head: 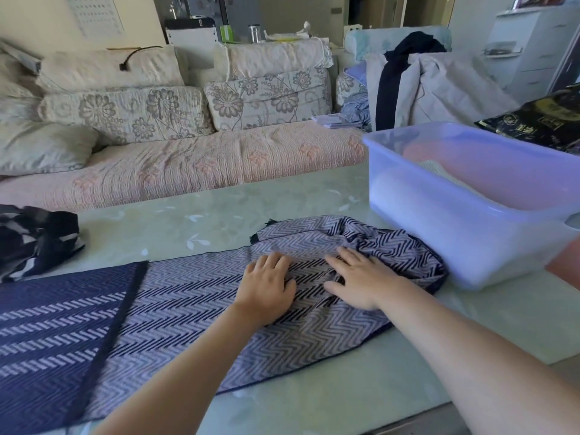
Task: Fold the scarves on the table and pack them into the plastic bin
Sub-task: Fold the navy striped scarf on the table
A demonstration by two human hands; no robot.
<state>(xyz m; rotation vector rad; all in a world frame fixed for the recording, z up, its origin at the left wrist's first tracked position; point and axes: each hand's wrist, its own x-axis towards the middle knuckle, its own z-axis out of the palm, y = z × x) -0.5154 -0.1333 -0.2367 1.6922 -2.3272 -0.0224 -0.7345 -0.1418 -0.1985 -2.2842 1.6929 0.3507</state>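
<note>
Navy herringbone scarf (pixel 194 309) spread across counter (pixel 219 215); left grip (pixel 266 287), right grip (pixel 361 281) pressed on it, both splayed flat, clamping nothing; plastic bin (pixel 439 221) beside scarf's bunched right end

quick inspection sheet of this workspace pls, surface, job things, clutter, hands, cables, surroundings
surface: pale green glossy table, leaf pattern
job's things: navy-and-white zigzag woven scarf spread out, bunched at its right end; dark black-and-white crumpled scarf at the left edge; translucent blue plastic bin at right, some cloth inside
clutter: black packet with gold print beyond the bin
grippers: left hand and right hand rest side by side on the zigzag scarf
cables: black cord on the sofa back
surroundings: floral-cushioned sofa; heap of clothes
</note>
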